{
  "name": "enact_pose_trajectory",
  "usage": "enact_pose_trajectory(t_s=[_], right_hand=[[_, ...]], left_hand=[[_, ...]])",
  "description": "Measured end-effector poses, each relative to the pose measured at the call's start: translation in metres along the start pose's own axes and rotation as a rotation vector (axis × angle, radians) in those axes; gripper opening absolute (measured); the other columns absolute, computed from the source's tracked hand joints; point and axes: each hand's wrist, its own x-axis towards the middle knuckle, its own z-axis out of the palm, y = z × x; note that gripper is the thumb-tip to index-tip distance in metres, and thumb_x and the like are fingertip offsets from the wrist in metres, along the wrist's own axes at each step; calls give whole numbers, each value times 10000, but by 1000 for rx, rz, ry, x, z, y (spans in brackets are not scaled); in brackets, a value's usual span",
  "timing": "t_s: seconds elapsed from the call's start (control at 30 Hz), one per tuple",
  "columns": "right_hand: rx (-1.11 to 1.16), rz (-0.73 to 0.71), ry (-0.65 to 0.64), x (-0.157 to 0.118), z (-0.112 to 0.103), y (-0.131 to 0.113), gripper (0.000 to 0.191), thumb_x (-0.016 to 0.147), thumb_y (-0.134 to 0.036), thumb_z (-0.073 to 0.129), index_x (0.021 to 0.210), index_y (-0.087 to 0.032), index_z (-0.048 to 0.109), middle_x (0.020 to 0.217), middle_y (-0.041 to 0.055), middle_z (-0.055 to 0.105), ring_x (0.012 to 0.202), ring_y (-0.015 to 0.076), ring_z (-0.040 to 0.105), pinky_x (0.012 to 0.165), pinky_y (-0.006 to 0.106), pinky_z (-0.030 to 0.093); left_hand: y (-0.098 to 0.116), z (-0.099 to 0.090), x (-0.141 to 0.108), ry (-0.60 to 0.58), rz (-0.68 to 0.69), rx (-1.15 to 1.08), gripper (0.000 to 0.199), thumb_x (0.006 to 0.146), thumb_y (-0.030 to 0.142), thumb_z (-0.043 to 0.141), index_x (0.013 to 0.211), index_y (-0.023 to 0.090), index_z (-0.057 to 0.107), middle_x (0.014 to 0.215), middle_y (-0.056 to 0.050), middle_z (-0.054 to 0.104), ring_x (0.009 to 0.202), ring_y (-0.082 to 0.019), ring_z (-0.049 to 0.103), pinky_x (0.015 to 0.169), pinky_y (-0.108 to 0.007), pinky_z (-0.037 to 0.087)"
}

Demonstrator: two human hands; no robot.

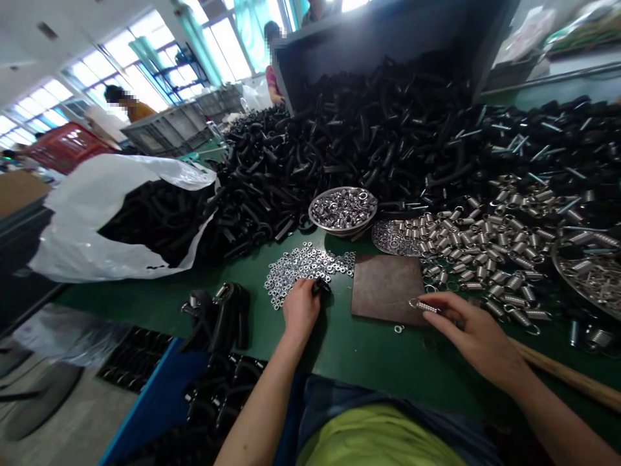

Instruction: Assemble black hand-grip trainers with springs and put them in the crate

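My left hand (301, 307) is closed around a small black part (320, 287), at the front edge of a spread of small metal nuts (305, 262). Most of that part is covered by my fingers. Between the thumb and fingers of my right hand (468, 327) is a metal coil spring (427, 307) with a looped end, above the right edge of a flat brown metal plate (388, 288). One loose nut (398, 329) lies just in front of the plate. Many similar springs (490, 246) are heaped beyond my right hand.
A metal bowl (342, 228) of small shiny parts stands behind the plate. Black curved parts (339, 149) pile up before a tipped grey bin (398, 39). A white sack (82, 220) lies left; a wooden handle (572, 372) lies right. Several people are in the background.
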Motion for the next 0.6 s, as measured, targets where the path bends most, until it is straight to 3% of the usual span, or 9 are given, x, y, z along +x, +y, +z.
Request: enact_pose_trajectory(t_s=[0.2, 0.3, 0.37, 0.43, 0.5, 0.6], right_hand=[[217, 29, -76, -1, 14, -4, 274, 833, -405, 520, 1007, -216, 615, 909, 41, 661, 780, 179, 615, 690, 301, 482], [387, 62, -103, 0, 18, -10, 250, 820, -403, 546, 959, -202, 602, 767, 13, 619, 656, 144, 576, 613, 273, 461], [512, 79, -125, 0, 20, -17, 218, 798, -385, 584, 912, -199, 585, 694, -12, 579, 593, 121, 545, 581, 258, 442], [608, 83, -163, 0, 23, -26, 197, 778, -364, 616, 878, -201, 570, 677, -24, 559, 576, 108, 532, 568, 247, 430], [655, 77, -209, 1, 26, -35, 185, 767, -349, 633, 857, -201, 568, 681, -29, 549, 577, 101, 522, 559, 239, 422], [684, 72, -262, 5, 31, -43, 186, 740, -336, 662, 830, -198, 574, 696, -28, 540, 590, 98, 504, 543, 232, 415]], left_hand=[[3, 0, -7, -21, 80, -108, 310, 757, 130, 547, 1032, 257, 616, 1032, -42, 642, 954, -228, 573, 744, -296, 419], [16, -8, -13, -64, 3, -495, 236, 730, 137, 581, 947, 205, 645, 941, -52, 661, 911, -219, 592, 807, -319, 434], [30, -18, -20, -196, -99, -909, 205, 719, 210, 632, 919, 163, 644, 837, -46, 660, 798, -199, 616, 768, -321, 465], [48, -28, -29, -369, -199, -1262, 301, 671, 268, 705, 935, 142, 636, 762, -26, 649, 688, -170, 615, 705, -306, 484], [63, -36, -38, -480, -244, -1441, 332, 610, 260, 761, 894, 137, 641, 713, -5, 637, 631, -141, 595, 661, -276, 478], [75, -40, -46, -524, -214, -1506, 245, 558, 189, 786, 752, 127, 650, 672, 7, 630, 620, -110, 562, 641, -228, 448]])
